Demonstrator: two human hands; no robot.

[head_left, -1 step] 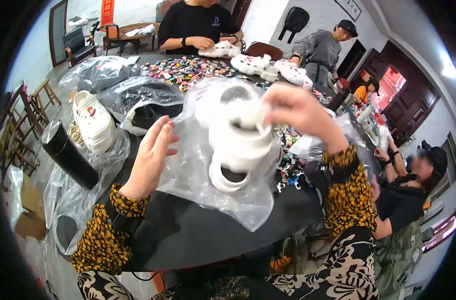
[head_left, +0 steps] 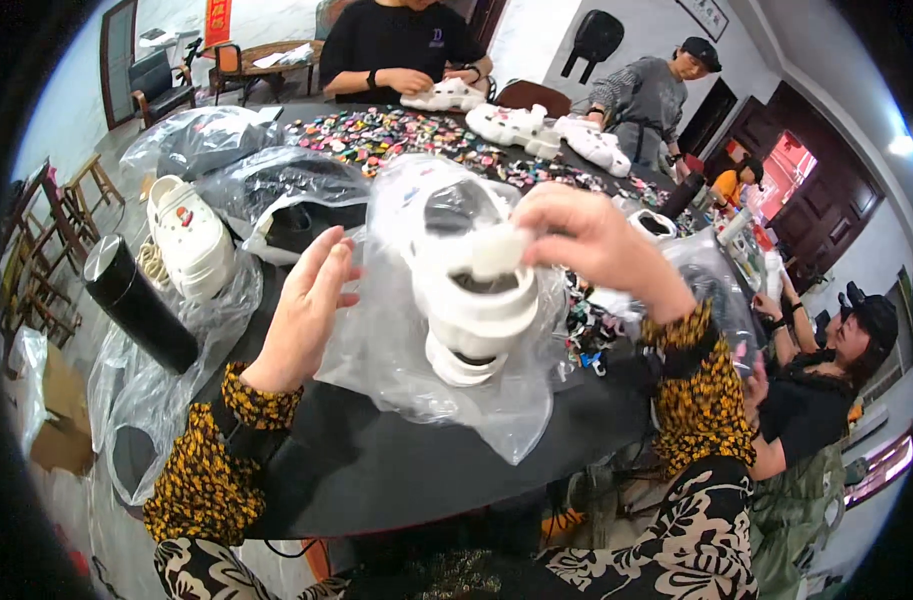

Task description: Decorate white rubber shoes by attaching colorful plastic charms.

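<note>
A stack of white foam clogs [head_left: 481,315] sits on a clear plastic bag [head_left: 506,430] in the middle of the table, directly ahead of me. My right hand [head_left: 591,235] pinches a pale band on the upper clog, which looks like its heel strap; motion blurs this spot. To the left, my left hand [head_left: 304,310] is raised with its fingers stretched, holding nothing, a little apart from the clogs. How many clogs overlap in the stack is hard to tell.
A white clog with charms [head_left: 191,240] and a black flask [head_left: 141,305] stand at the left. Colourful small charms [head_left: 376,140] cover the far table. Black charms [head_left: 588,335] lie right of the stack. Co-workers handle other clogs [head_left: 516,130] opposite me.
My right hand has shifted slightly down and inward, and the upper clog has tilted with it. The left hand has barely moved.
</note>
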